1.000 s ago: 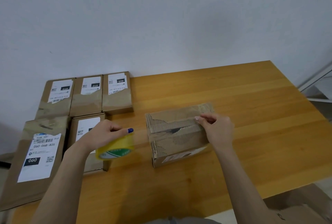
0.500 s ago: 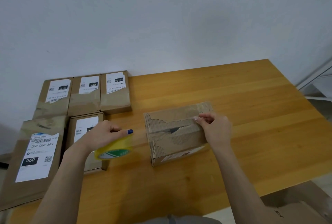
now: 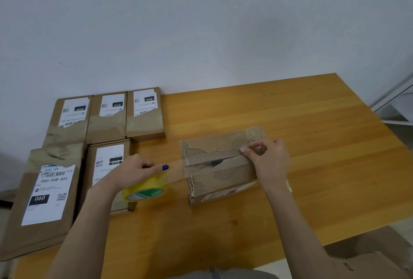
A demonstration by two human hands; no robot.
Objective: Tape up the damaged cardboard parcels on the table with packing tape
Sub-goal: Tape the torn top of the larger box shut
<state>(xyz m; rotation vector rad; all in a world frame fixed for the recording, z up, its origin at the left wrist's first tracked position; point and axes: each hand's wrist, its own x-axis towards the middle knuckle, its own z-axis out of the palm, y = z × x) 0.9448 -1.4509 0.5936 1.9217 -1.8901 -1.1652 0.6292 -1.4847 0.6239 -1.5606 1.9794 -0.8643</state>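
Barely anything shifts vs. half a sec ago: both hands stay where they were and the roll hasn't travelled. Our left hand grips the yellow tape roll from above, fingers curled over it. The index finger, w/ blue nail, is stretched out toward the damaged parcel. The roll hangs just left of that parcel, over the near corner of a labelled parcel.

A clear tape strip runs from the roll to the damaged parcel's left end and on across its top. That parcel sits approx. mid tabletop, its top skin torn off to bare corrugation, w/ a dark gap along the centre seam.

Our right hand rests on the parcel's right end. Thumb and curled fingers pinch at the strip's end by the seam, though the film is hard to make out there.

Three small labelled parcels line the far edge at the left corner. A big parcel marked 060 lies along the left edge. Another cardboard box sits below the near right corner, off the tabletop.
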